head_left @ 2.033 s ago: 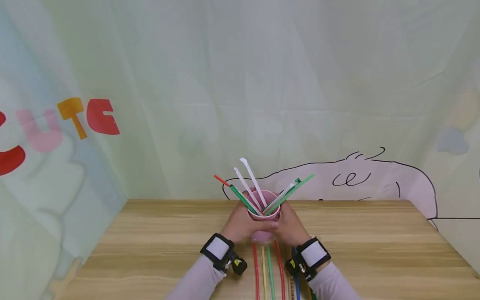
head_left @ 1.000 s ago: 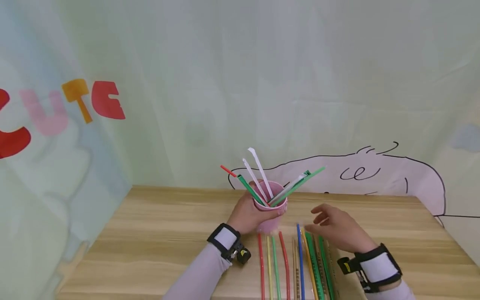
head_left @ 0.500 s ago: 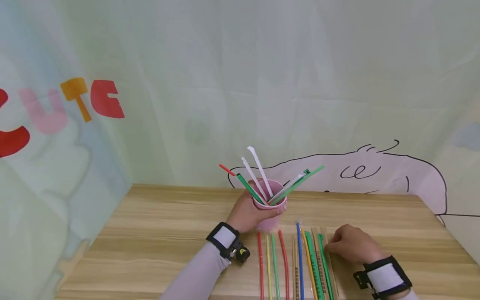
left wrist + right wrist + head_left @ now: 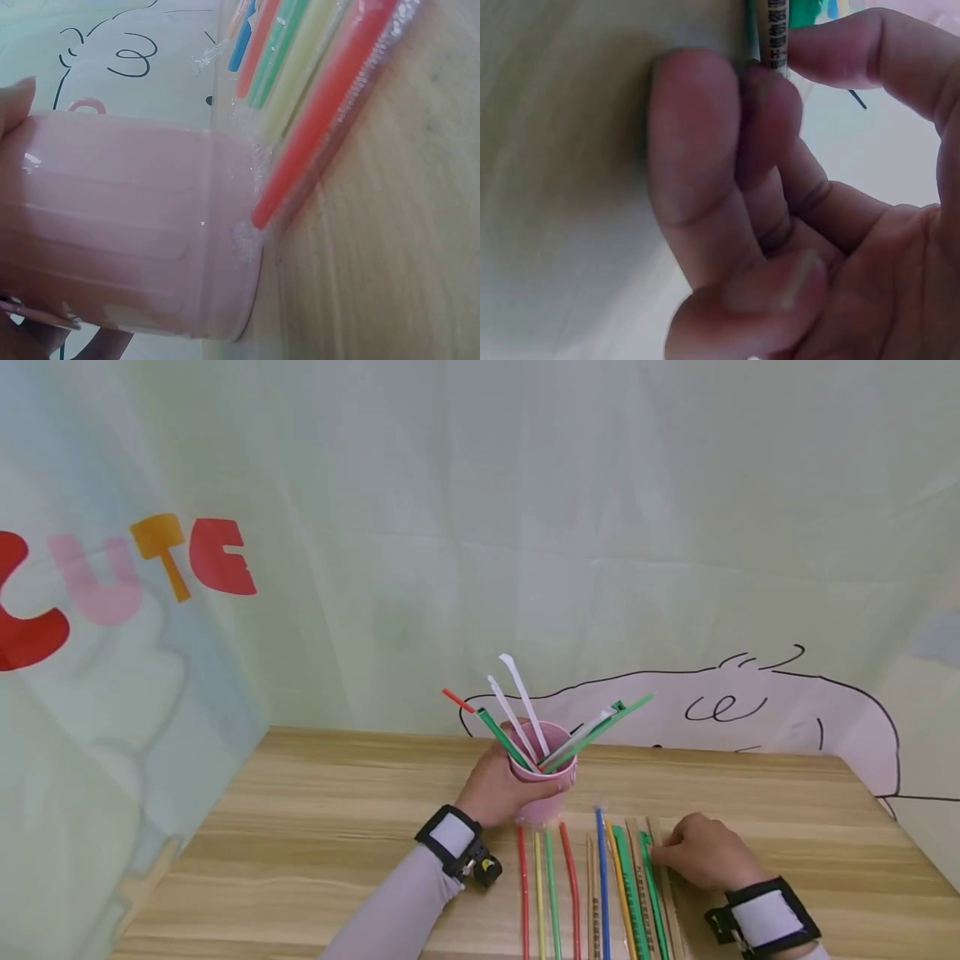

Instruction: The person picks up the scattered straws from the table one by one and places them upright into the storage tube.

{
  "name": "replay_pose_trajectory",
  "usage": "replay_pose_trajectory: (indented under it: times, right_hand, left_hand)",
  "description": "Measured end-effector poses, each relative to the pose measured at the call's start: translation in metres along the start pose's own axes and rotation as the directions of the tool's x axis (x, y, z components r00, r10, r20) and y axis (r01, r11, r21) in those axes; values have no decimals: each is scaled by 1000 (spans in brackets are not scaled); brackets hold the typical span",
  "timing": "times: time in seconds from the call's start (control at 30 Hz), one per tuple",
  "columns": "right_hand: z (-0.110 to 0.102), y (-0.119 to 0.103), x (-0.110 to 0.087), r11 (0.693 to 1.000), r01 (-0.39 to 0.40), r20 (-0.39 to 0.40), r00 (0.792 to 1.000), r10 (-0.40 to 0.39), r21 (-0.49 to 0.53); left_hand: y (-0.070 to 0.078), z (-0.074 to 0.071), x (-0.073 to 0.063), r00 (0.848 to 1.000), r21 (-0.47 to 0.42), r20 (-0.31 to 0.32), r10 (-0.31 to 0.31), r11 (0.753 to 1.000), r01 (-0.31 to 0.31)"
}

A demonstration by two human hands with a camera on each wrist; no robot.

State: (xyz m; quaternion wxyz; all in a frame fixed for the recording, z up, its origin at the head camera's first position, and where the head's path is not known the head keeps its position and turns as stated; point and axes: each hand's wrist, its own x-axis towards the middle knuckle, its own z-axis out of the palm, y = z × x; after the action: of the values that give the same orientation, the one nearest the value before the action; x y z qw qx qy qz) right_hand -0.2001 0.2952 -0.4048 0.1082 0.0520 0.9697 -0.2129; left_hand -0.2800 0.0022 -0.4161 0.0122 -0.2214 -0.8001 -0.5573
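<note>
My left hand [image 4: 491,789] grips a pink cup [image 4: 543,811] that stands on the table, its thumb across the front below the rim. White, green and red straws [image 4: 495,731] lean out of the cup. In the left wrist view the pink cup [image 4: 127,217] lies sideways across the picture, its base beside a red straw [image 4: 322,127]. My right hand [image 4: 708,852] is at the right end of a row of straws, thumb and forefinger pinching the outermost brown straw [image 4: 670,906]. Close up, the right wrist view has that brown straw [image 4: 778,34], printed with dark characters, between thumb and fingertip.
Several straws lie side by side in front of the cup: a red straw [image 4: 523,893], a yellow straw [image 4: 538,893], a blue straw [image 4: 603,885], a green straw [image 4: 632,893] and others. A printed curtain [image 4: 420,543] hangs behind the wooden table [image 4: 322,827].
Both hands were on the cup; my right hand has let go, moved right and down, and now pinches the outermost brown straw. My left hand keeps its grip on the cup.
</note>
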Motion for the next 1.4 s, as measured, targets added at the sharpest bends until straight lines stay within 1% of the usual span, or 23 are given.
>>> replay_pose_trajectory:
  times: [0.1,0.23,0.33,0.4,0.43,0.5,0.53,0.57,0.6,0.63,0.67,0.73,0.77,0.8,0.83,0.87,0.9,0.97,1.0,1.13,1.23,1.33,1.4]
  right_hand:
    - [-16,5,-3,1000,10,-13,1000,-10,18]
    - [-54,8,-19,997,32,-59,998,-27,72]
    - [-82,6,-36,985,85,-140,988,-64,149]
    - [-95,-1,-47,967,152,-225,969,-105,203]
    - [-100,-4,-52,954,197,-279,952,-131,225]
    - [-107,-14,-59,912,293,-385,907,-170,288]
    - [-110,-19,-62,889,337,-437,881,-182,310]
    - [-112,-25,-64,868,380,-491,850,-191,321]
    - [-112,-31,-65,838,423,-544,817,-189,344]
    - [-112,-38,-65,797,467,-589,788,-179,383]
    - [-111,-45,-64,749,505,-627,763,-156,429]
    - [-106,-59,-59,684,563,-699,707,-107,464]
    - [-102,-66,-56,659,588,-729,679,-87,469]
    - [-98,-73,-52,643,604,-750,658,-67,472]
    - [-93,-79,-49,634,616,-766,641,-58,468]
    - [-88,-85,-45,650,616,-780,623,-56,445]
    - [-83,-90,-41,675,611,-790,610,-68,413]
    - [-73,-99,-33,701,614,-796,595,-108,364]
    - [-68,-103,-29,713,612,-795,593,-127,343]
    - [-50,-116,-15,742,612,-788,585,-190,275]
    - [-36,-122,-7,771,588,-774,597,-211,243]
    - [-22,-125,0,800,554,-752,624,-215,231]
    - [-15,-126,3,815,532,-733,646,-214,231]
  left_hand:
    - [0,2,1,1000,-3,-2,-1,1000,1]
    - [-1,5,3,1000,8,5,-6,1000,6]
    - [-1,6,4,1000,17,10,-10,1000,10]
    - [0,6,5,1000,17,9,-13,1000,13]
    - [-1,6,5,1000,19,7,-12,1000,12]
    - [-1,6,5,1000,18,6,-15,1000,15]
    - [-1,6,5,1000,19,7,-16,1000,16]
    - [-2,6,5,1000,18,7,-16,1000,16]
    - [-2,5,5,1000,17,7,-16,1000,16]
    - [-2,5,5,1000,18,6,-16,1000,16]
    - [-3,5,5,1000,20,5,-17,1000,17]
    - [-4,4,5,1000,14,5,-9,1000,9]
    - [-4,4,5,1000,11,6,-6,1000,6]
    - [-4,4,5,1000,12,5,-4,1000,4]
    - [-5,4,5,1000,8,7,-3,1000,3]
    - [-5,4,5,1000,3,9,2,1000,-2]
    - [-6,4,5,1000,0,10,2,1000,-2]
    - [-6,5,5,1000,4,10,-3,1000,3]
    - [-6,5,5,1000,5,9,-4,1000,4]
    - [-6,5,5,1000,0,6,7,1000,-7]
    - [-5,6,6,1000,-7,10,20,1000,-19]
    - [-3,7,7,999,-13,17,28,1000,-27]
    - [-3,8,8,999,-21,21,38,999,-38]
